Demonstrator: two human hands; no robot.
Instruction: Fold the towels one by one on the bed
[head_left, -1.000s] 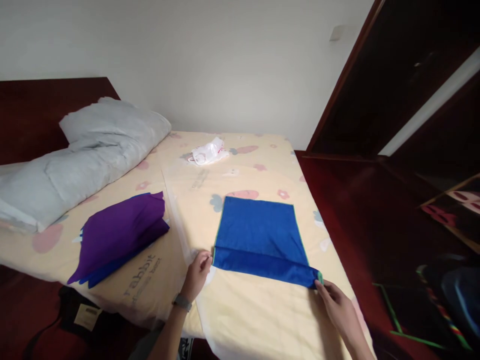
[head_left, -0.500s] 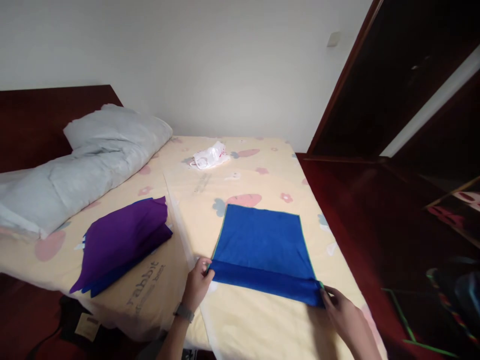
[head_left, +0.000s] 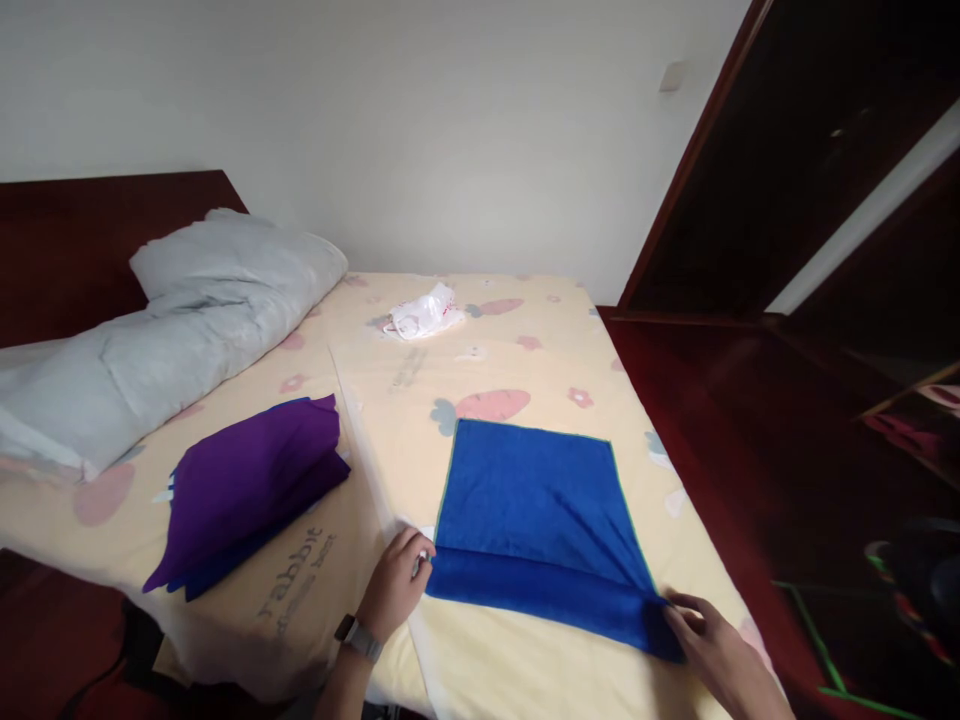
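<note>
A blue cloth (head_left: 536, 500) with a thin green edge lies on the bed, its near side folded over in a strip. My left hand (head_left: 396, 585), with a grey-banded watch on the wrist, has curled fingers pinching at the left end of that strip. At the opposite end, my right hand (head_left: 709, 635) grips the cloth's near right corner between thumb and fingers. Slanting creases run from this corner across the cloth. To the left lies a stack of cloths, with a purple cloth (head_left: 251, 480) on top and blue ones showing underneath.
The bed (head_left: 495, 650) has a cream sheet printed with carrots and flowers. A crumpled white plastic bag (head_left: 425, 312) sits toward the wall. Bunched grey bedding (head_left: 202, 320) lies by the dark wooden headboard (head_left: 82, 235). Dark red floor (head_left: 705, 420) borders the bed's right edge.
My right hand has drawn the cloth's near right corner toward me and slightly right, and creases have formed there. My left hand has shifted slightly toward me, still at the left edge.
</note>
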